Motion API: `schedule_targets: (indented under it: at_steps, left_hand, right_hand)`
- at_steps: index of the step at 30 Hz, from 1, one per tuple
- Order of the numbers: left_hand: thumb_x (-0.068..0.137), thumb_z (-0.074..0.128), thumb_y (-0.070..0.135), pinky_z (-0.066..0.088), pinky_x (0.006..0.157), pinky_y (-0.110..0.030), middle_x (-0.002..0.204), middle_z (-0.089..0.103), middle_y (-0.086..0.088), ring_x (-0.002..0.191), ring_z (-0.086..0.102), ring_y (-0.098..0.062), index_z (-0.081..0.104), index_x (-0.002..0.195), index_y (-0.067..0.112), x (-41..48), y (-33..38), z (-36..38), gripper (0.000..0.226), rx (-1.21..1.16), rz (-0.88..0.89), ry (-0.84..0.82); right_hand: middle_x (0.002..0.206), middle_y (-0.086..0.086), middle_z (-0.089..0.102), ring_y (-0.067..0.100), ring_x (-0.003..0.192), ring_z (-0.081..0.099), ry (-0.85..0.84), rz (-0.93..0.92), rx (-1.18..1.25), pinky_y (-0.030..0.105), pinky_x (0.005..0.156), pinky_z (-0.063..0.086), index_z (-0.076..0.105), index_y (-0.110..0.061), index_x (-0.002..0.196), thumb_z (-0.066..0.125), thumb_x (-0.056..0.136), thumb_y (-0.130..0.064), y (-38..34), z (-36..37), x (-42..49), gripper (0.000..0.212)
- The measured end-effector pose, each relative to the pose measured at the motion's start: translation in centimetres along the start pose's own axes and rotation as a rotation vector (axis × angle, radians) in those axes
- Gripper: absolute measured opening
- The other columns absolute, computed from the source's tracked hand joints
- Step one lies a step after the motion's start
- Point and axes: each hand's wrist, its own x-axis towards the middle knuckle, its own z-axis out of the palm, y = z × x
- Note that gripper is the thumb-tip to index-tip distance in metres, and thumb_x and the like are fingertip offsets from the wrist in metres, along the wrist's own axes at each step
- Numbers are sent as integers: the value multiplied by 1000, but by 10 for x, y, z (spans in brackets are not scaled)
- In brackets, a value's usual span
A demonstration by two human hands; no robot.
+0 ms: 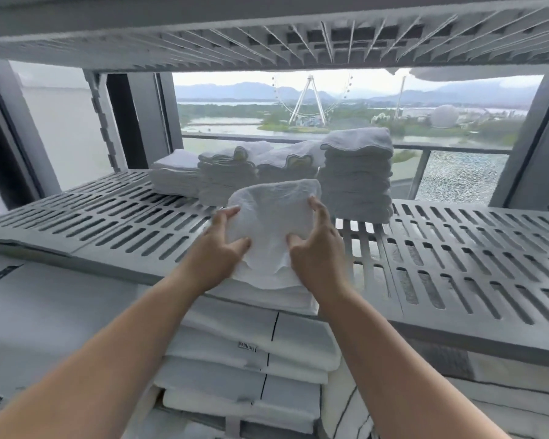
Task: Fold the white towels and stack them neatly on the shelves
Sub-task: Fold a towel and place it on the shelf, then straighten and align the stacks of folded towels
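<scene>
at the near edge of the slatted grey shelf (457,258), you hold a folded white towel (273,229) between both hands. your left hand (216,251) grips its left side and your right hand (320,248) grips its right side, thumbs curled onto its top. farther back on the same shelf stand lower stacks (229,175) of folded towels, with a tall stack (357,179) just right of them. below the shelf's near edge lies a pile of larger folded towels (251,359).
</scene>
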Motion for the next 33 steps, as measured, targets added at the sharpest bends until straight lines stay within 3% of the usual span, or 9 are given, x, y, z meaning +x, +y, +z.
schedule_targets:
  at_steps: [5,8,13,18,23,26,30,33]
  left_hand:
    - [76,53,41,49,90,-41,120,60,0,98,61,-22,35,137,50,24,-42,-63,64,-11,-59,16]
    - [73,46,38,44,75,-35,112,61,-2,87,59,-18,35,139,46,41,-67,-101,68,-21,-48,-6]
    - [75,49,31,54,88,-44,116,63,5,91,65,-18,41,130,54,70,-108,-158,60,-102,-12,25]
    - [78,53,22,57,78,-38,121,56,10,93,63,-13,42,125,59,105,-137,-190,60,-177,41,84]
    - [76,57,21,57,79,-40,119,60,9,92,66,-17,45,125,58,151,-154,-207,63,-231,67,138]
    - [79,61,17,56,67,-24,114,62,12,84,67,-7,47,127,55,177,-158,-208,63,-260,101,197]
    - [83,62,11,54,62,-17,111,61,13,83,66,-3,47,132,47,212,-159,-212,62,-292,121,273]
    - [85,62,11,52,64,-16,110,59,17,88,63,-2,46,133,46,232,-160,-215,61,-291,131,311]
  right_hand:
    - [138,2,59,26,121,57,-24,-3,-16,27,94,44,33,-33,152,62,86,-13,-45,72,11,75]
    - [136,4,62,26,120,58,-18,6,-21,20,88,39,35,-29,152,63,86,-13,-66,118,21,74]
    - [137,1,60,21,122,58,12,-3,17,13,86,33,36,-28,152,65,86,-12,-99,182,42,73]
    - [138,1,59,22,121,56,44,-39,36,19,91,35,39,-30,149,64,85,-11,-123,231,71,70]
    - [135,1,63,19,95,64,41,10,30,23,76,46,40,-34,147,62,83,-18,-129,261,116,69]
    - [132,4,65,26,93,69,27,-27,86,37,83,56,40,-32,148,59,81,-13,-133,277,145,72]
    - [129,7,66,24,96,63,-8,-56,153,28,80,45,40,-30,149,59,81,-14,-137,293,184,72]
    - [134,9,63,27,104,64,-49,-72,181,28,84,47,38,-27,152,58,80,-11,-139,302,206,76]
